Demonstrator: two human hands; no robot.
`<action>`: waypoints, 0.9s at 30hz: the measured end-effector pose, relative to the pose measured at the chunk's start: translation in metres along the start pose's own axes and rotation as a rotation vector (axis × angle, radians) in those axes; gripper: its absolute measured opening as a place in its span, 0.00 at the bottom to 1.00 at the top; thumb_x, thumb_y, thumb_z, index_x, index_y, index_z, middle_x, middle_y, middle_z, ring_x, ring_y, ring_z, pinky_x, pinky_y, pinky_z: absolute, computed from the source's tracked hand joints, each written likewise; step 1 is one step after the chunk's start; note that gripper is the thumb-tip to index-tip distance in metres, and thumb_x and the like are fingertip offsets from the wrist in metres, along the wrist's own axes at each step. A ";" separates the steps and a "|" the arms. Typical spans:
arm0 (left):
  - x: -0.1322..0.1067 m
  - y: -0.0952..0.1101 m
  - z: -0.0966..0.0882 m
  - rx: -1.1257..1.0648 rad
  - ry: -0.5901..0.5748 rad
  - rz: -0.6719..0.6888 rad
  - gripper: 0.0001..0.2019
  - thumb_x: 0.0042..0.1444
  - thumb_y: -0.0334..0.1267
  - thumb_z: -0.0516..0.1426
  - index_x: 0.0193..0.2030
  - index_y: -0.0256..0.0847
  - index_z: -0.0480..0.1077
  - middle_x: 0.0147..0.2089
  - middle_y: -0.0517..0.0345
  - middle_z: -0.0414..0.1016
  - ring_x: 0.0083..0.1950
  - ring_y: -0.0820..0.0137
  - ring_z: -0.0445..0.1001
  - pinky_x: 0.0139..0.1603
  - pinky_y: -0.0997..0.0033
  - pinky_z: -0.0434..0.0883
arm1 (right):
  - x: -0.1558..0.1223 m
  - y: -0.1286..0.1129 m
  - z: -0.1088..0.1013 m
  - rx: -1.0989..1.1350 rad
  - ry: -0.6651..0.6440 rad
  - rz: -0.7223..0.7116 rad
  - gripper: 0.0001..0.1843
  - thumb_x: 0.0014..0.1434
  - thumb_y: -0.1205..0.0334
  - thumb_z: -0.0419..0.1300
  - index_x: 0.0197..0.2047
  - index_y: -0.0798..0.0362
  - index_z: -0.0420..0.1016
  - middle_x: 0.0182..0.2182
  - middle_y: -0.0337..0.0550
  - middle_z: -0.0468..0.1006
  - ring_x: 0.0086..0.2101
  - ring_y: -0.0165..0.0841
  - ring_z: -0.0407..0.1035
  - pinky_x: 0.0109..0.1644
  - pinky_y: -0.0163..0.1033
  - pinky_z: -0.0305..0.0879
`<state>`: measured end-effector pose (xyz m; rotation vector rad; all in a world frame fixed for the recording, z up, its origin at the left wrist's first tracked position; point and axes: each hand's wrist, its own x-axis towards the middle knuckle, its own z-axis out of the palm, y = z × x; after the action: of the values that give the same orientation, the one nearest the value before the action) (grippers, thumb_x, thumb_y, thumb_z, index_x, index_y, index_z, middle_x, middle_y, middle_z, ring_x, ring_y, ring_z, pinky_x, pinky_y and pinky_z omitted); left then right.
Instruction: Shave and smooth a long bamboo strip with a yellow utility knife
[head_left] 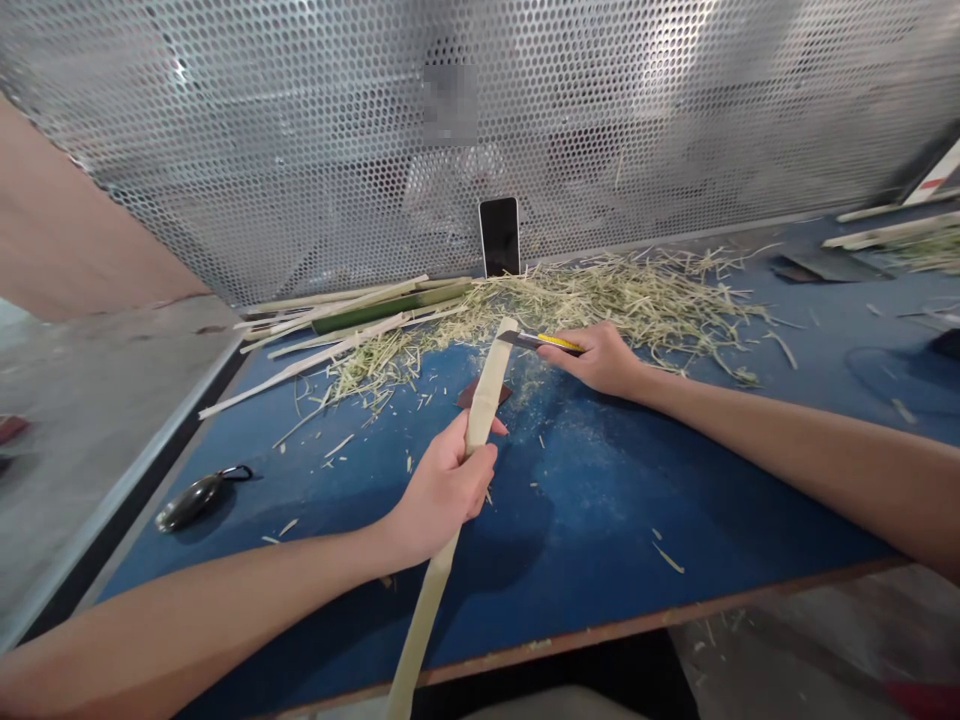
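My left hand [450, 480] is closed around a long, pale bamboo strip [489, 385], which slants from the table's front edge up toward the middle. In my right hand [600, 358] is a utility knife [551, 343] with a yellow part on its handle. Its blade lies against the strip near the far end. Under the strip, a small dark reddish-brown square piece [469, 393] rests on the blue table [600, 500]. Behind both hands spreads a heap of thin bamboo shavings [637, 295].
A phone [499, 237] leans upright against the perforated metal screen [315, 150]. Bamboo strips and a green bamboo piece [390, 307] lie at the back left. At the left edge sits a dark oval object with a carabiner [199, 498]. Dark flat sheets [832, 266] lie at the back right.
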<state>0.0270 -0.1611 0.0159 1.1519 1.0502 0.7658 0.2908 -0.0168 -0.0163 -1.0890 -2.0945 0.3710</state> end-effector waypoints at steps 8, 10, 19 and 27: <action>0.000 -0.002 -0.001 -0.007 -0.011 0.004 0.11 0.67 0.41 0.57 0.53 0.45 0.63 0.18 0.78 0.54 0.17 0.78 0.50 0.19 0.78 0.54 | -0.001 0.002 0.000 -0.003 -0.006 -0.017 0.33 0.71 0.33 0.56 0.25 0.50 0.67 0.18 0.35 0.59 0.22 0.28 0.53 0.28 0.41 0.48; 0.000 -0.004 -0.002 0.001 -0.014 0.015 0.10 0.68 0.41 0.57 0.53 0.44 0.64 0.18 0.78 0.54 0.16 0.78 0.51 0.19 0.77 0.55 | -0.001 0.002 0.000 -0.001 -0.013 -0.018 0.33 0.71 0.33 0.56 0.25 0.51 0.67 0.18 0.35 0.60 0.22 0.28 0.53 0.28 0.41 0.48; 0.002 -0.008 -0.005 0.057 -0.014 0.045 0.09 0.70 0.39 0.55 0.54 0.43 0.65 0.17 0.75 0.59 0.17 0.77 0.56 0.22 0.76 0.60 | -0.001 -0.001 -0.002 0.004 -0.036 -0.013 0.33 0.71 0.33 0.56 0.25 0.51 0.67 0.18 0.35 0.59 0.22 0.28 0.54 0.28 0.41 0.49; 0.001 -0.007 -0.005 0.046 -0.037 0.045 0.08 0.70 0.39 0.54 0.54 0.44 0.65 0.17 0.75 0.59 0.17 0.77 0.55 0.21 0.76 0.59 | -0.001 0.002 -0.002 0.018 -0.073 0.013 0.31 0.72 0.34 0.56 0.27 0.51 0.71 0.20 0.38 0.67 0.23 0.30 0.58 0.29 0.42 0.51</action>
<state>0.0228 -0.1599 0.0088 1.2282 1.0187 0.7560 0.2940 -0.0166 -0.0166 -1.0944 -2.1446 0.4409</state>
